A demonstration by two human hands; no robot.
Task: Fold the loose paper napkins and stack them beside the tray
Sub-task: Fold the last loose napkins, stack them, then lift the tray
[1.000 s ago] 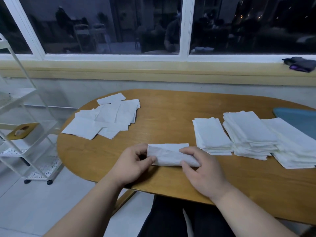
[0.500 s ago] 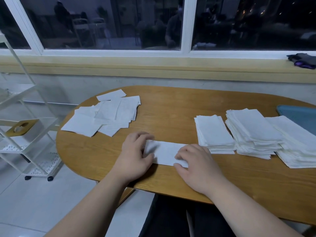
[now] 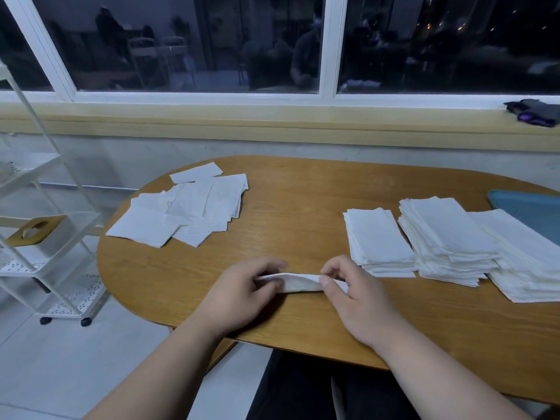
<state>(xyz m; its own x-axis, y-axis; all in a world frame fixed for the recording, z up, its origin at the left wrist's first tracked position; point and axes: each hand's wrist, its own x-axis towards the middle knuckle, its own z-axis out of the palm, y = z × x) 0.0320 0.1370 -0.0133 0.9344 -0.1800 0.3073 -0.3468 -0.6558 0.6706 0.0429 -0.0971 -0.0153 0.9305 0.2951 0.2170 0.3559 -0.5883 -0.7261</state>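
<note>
Napkin btwn loose pile, stacks

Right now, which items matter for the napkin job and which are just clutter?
Job: half-folded napkin, pinched by left hand and right hand; loose napkins; three folded stacks; blue tray.
Lying about: white wheeled rack; wooden-lidded box on it; dark cloth on the windowsill.

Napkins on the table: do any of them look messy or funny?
The loose napkins at the far left lie scattered, overlapping at odd angles. The folded stacks on the right are tidier, though their edges fan out.
</note>
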